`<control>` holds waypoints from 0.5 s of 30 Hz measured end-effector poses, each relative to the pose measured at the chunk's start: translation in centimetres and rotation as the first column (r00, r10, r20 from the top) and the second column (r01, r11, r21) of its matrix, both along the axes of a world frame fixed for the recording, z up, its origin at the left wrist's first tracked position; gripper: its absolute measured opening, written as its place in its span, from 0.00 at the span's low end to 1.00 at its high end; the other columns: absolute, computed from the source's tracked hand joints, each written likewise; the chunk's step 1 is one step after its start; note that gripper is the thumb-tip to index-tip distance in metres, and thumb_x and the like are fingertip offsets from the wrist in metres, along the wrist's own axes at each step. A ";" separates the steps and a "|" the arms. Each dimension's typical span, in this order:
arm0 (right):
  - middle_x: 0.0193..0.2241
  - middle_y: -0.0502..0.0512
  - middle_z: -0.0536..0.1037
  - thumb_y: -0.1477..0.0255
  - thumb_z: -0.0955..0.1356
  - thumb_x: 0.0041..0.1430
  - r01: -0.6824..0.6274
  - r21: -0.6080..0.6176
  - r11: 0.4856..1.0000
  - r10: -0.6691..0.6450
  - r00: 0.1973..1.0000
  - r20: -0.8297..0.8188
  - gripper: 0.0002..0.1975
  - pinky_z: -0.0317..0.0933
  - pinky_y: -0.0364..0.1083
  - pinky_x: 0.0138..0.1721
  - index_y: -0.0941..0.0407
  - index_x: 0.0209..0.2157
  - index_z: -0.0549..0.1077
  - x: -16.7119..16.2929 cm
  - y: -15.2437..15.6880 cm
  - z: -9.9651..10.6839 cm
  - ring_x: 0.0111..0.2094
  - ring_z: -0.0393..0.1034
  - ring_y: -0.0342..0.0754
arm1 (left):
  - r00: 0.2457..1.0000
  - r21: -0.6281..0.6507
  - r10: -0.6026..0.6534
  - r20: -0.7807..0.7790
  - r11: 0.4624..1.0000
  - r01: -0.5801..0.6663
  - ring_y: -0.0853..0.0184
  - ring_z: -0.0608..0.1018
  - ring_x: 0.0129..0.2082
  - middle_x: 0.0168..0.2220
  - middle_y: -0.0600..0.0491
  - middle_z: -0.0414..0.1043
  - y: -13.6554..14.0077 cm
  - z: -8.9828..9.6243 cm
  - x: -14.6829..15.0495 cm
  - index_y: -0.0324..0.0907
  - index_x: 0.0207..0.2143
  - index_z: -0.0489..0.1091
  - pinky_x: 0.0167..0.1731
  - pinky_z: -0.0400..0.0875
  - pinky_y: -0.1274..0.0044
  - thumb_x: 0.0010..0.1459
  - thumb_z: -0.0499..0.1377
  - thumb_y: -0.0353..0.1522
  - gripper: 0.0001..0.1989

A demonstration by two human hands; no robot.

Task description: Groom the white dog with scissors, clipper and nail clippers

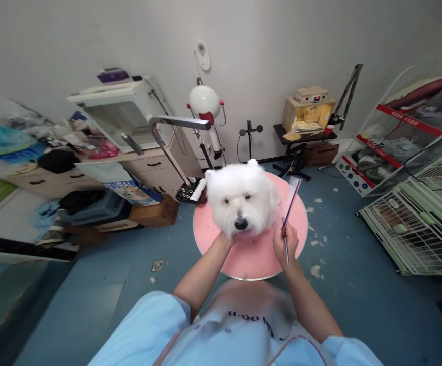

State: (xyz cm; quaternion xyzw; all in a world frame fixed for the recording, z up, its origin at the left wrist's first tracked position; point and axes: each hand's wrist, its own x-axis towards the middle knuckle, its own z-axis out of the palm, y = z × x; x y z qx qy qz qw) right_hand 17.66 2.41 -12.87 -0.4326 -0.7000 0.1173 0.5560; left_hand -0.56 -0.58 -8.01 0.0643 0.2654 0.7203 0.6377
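Observation:
A fluffy white dog [240, 198] faces me on a round pink grooming table [244, 264], its eyes and black nose showing. My left hand [228, 240] is under its chin, closed against the fur; most of its fingers are hidden beneath the muzzle. To the right of the dog, over the table, my right hand [286, 244] is closed around a slim comb [292, 203] with a purple back. The comb points up and away, its fine teeth facing the dog, and a thin metal-looking end sticks out below the fist. It is apart from the dog's fur.
A bent metal grooming arm [179, 121] rises at the table's left rear. Behind stands a white dryer [204, 101] on a stand. Wire cages [427, 229] are on the right, cabinets [152, 165] on the left. Tufts of fur [315, 271] lie on the floor.

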 end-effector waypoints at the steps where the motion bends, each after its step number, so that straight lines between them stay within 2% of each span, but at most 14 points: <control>1: 0.19 0.48 0.66 0.71 0.62 0.63 -0.048 0.055 0.997 0.047 0.999 0.022 0.11 0.62 0.48 0.33 0.56 0.37 0.76 0.2 -0.5 -0.1 0.24 0.62 0.47 | 0.999 0.001 -0.018 0.036 1.000 0.018 0.60 0.80 0.44 0.41 0.47 0.81 0.2 0.7 0.4 0.38 0.47 0.75 0.45 0.75 0.73 0.71 0.44 0.43 0.25; 3: 0.19 0.49 0.67 0.72 0.63 0.62 -0.119 0.126 0.985 0.111 0.991 0.071 0.11 0.64 0.49 0.35 0.56 0.39 0.77 0.4 -1.4 -0.2 0.24 0.63 0.47 | 0.995 0.043 -0.068 0.077 0.997 0.065 0.57 0.77 0.51 0.46 0.45 0.79 0.6 2.1 1.1 0.36 0.51 0.74 0.52 0.72 0.69 0.71 0.43 0.45 0.27; 4: 0.20 0.50 0.69 0.71 0.63 0.62 -0.107 0.124 0.987 0.098 0.992 0.077 0.12 0.64 0.49 0.35 0.57 0.41 0.77 0.5 -1.7 -0.2 0.24 0.64 0.47 | 0.993 0.073 -0.079 0.085 0.995 0.073 0.56 0.76 0.53 0.47 0.45 0.79 0.7 2.7 1.4 0.37 0.52 0.73 0.54 0.70 0.68 0.71 0.43 0.45 0.27; 7: 0.24 0.53 0.74 0.70 0.61 0.64 0.062 0.022 0.998 -0.062 0.997 0.036 0.16 0.64 0.47 0.32 0.59 0.47 0.76 1.1 -2.1 0.1 0.26 0.67 0.48 | 0.990 0.119 -0.087 0.115 0.990 0.073 0.57 0.76 0.54 0.46 0.44 0.79 1.1 3.7 1.9 0.37 0.52 0.73 0.57 0.68 0.67 0.70 0.44 0.46 0.27; 9: 0.23 0.53 0.73 0.70 0.61 0.64 0.101 0.008 0.995 -0.101 0.995 0.023 0.17 0.63 0.46 0.31 0.60 0.47 0.77 1.4 -2.4 0.6 0.26 0.67 0.48 | 0.982 0.129 -0.112 0.154 0.987 0.092 0.57 0.76 0.53 0.46 0.44 0.78 1.5 3.7 1.9 0.37 0.52 0.72 0.58 0.68 0.66 0.68 0.46 0.49 0.29; 12: 0.22 0.53 0.73 0.70 0.62 0.63 -0.014 0.046 0.999 0.010 0.995 0.104 0.15 0.64 0.47 0.33 0.60 0.43 0.78 1.3 -2.7 1.5 0.26 0.68 0.48 | 0.970 0.098 -0.123 0.209 0.990 0.104 0.58 0.78 0.51 0.46 0.45 0.78 2.4 3.0 1.7 0.36 0.51 0.72 0.58 0.69 0.67 0.69 0.44 0.49 0.29; 13: 0.22 0.53 0.74 0.70 0.62 0.63 -0.039 0.023 0.999 0.036 0.991 0.131 0.15 0.64 0.47 0.33 0.60 0.43 0.78 1.3 -2.8 1.9 0.26 0.68 0.48 | 0.968 0.077 -0.114 0.223 0.992 0.099 0.59 0.78 0.49 0.45 0.45 0.78 2.6 2.8 1.7 0.36 0.51 0.72 0.57 0.69 0.67 0.69 0.44 0.48 0.29; 15: 0.23 0.53 0.75 0.70 0.61 0.64 0.006 -0.046 0.999 0.001 0.991 0.133 0.16 0.63 0.46 0.31 0.59 0.43 0.78 1.5 -3.1 2.6 0.25 0.67 0.47 | 0.965 0.062 -0.094 0.245 0.995 0.081 0.59 0.79 0.48 0.44 0.46 0.79 3.0 2.5 1.7 0.38 0.52 0.72 0.57 0.70 0.67 0.69 0.45 0.48 0.28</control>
